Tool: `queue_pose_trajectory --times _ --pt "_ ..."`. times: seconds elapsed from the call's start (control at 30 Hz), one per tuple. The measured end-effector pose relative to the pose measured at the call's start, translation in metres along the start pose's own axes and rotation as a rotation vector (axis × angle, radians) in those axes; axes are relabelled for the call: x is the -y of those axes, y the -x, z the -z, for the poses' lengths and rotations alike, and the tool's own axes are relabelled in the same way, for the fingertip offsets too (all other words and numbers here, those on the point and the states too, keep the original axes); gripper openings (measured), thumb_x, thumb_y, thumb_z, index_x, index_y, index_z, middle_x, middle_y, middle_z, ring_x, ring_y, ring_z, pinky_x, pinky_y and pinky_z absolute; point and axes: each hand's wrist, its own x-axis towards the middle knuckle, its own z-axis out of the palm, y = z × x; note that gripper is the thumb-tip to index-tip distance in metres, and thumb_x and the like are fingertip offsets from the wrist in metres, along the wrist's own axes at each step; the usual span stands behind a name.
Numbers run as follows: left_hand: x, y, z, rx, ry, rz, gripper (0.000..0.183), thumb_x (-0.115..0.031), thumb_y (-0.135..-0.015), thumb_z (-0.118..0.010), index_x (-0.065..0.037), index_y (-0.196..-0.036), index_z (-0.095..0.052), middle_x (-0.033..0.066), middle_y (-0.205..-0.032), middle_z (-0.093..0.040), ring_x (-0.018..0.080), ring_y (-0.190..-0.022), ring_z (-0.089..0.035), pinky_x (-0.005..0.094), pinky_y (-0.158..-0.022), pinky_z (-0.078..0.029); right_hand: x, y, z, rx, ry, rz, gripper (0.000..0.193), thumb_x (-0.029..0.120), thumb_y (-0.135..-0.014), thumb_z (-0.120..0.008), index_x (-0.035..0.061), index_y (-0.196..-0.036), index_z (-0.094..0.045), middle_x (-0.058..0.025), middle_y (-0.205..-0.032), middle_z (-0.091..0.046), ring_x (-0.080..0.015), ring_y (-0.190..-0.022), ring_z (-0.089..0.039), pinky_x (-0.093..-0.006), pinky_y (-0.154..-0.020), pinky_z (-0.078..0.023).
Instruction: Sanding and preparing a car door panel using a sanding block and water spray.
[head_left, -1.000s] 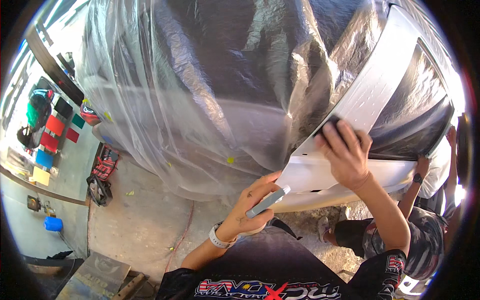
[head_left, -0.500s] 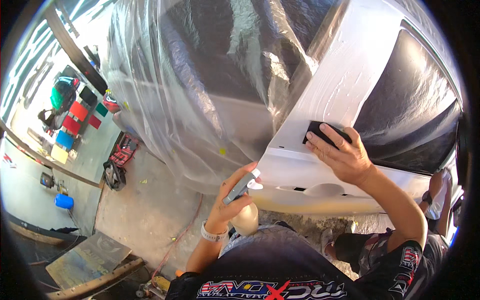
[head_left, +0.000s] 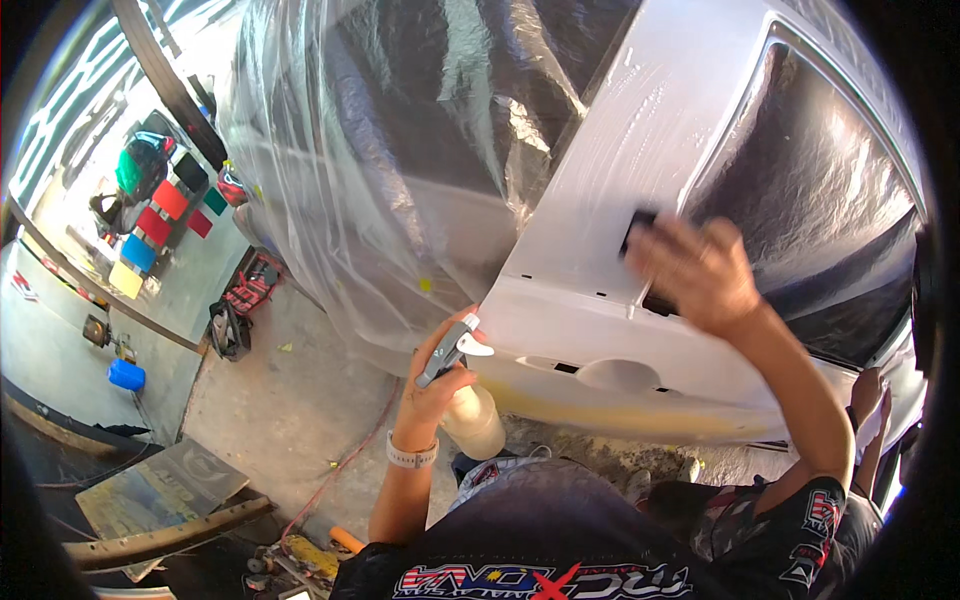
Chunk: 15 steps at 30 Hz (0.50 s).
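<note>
- The black pad (head_left: 637,232) lies against the white door (head_left: 590,315), on its upright strip near the window's lower left corner.
- The right hand (head_left: 700,265) holds the pad, fingers laid over it; motion blur hides how far they bend.
- Wet streaks (head_left: 650,100) run along that strip, above the pad.
- The left hand (head_left: 430,380) is closed round the neck of a spray bottle (head_left: 474,420), beside the door's left edge; the bottle has a grey head, a white trigger and a pale body.
- Dark film (head_left: 800,215) covers the window.
- Yellowish patches (head_left: 540,398) show along the door's lower edge.
- Clear sheeting (head_left: 370,190) drapes the car to the left of the door.
- At the door's right end is a co-worker's hand (head_left: 868,392).
- On the floor (head_left: 275,400) are a red and black bag (head_left: 252,285) and a red hose (head_left: 345,465).
</note>
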Motion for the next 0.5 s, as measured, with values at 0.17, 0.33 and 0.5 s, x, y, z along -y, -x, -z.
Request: queue_pose_trajectory --times 0.17,0.33,0.5 --pt "0.002 0.011 0.004 -0.038 -0.017 -0.009 0.078 0.006 -0.073 -0.059 -0.002 -0.151 -0.058 -0.0032 -0.114 -0.068 0.0001 -0.072 -0.047 0.0178 -0.065 -0.039 -0.052 -0.052 0.030 -0.097 0.103 -0.340 0.053 0.003 -0.092 -0.052 0.0194 -0.138 -0.072 0.0004 -0.152 -0.063 -0.0234 -0.143 -0.053 -0.0448 -0.102 -0.036" --pt "-0.002 0.004 -0.003 -0.018 -0.063 -0.003 0.079 0.005 -0.072 -0.060 -0.002 -0.150 -0.058 -0.0047 -0.113 -0.068 -0.0001 -0.072 -0.046 0.0174 -0.065 -0.038 0.027 0.020 0.001 -0.067 -0.007 -0.056 0.036 0.027 -0.101 -0.057 0.0214 -0.131 -0.076 0.0072 -0.150 -0.064 -0.0192 -0.142 -0.052 -0.0431 -0.102 -0.041" --pt "0.010 0.007 0.004 -0.044 -0.039 -0.057 0.077 0.006 -0.073 -0.059 -0.001 -0.149 -0.059 -0.0053 -0.113 -0.068 -0.0001 -0.073 -0.046 0.0175 -0.065 -0.037 -0.048 -0.029 0.029 -0.013 0.093 -0.299 0.056 0.003 -0.092 -0.054 0.0230 -0.141 -0.070 0.0033 -0.156 -0.059 -0.0211 -0.145 -0.050 -0.0463 -0.105 -0.036"
